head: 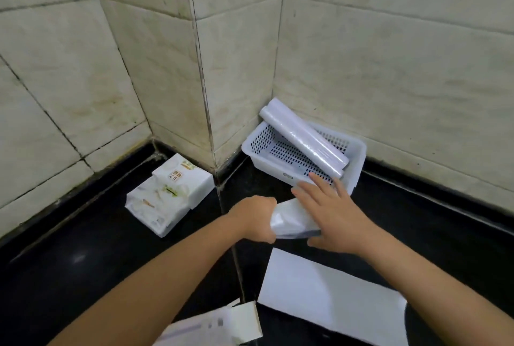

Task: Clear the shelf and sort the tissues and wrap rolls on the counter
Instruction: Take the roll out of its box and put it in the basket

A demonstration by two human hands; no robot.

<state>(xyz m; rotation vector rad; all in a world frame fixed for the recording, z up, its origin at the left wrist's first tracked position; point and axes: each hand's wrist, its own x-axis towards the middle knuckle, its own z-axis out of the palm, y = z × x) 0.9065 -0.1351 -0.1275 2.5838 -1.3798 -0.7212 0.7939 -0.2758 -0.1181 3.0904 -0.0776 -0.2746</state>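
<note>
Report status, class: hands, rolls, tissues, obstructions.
Left hand gripping white pack, right hand open on it. Two rolls in basket. Tissue packs stacked left. Nothing blocking.

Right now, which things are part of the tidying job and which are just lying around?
Part of the job:
tissue packs
wrap rolls
white basket
white packet, held by left hand and right hand

Lying around:
white sheet
papers
</note>
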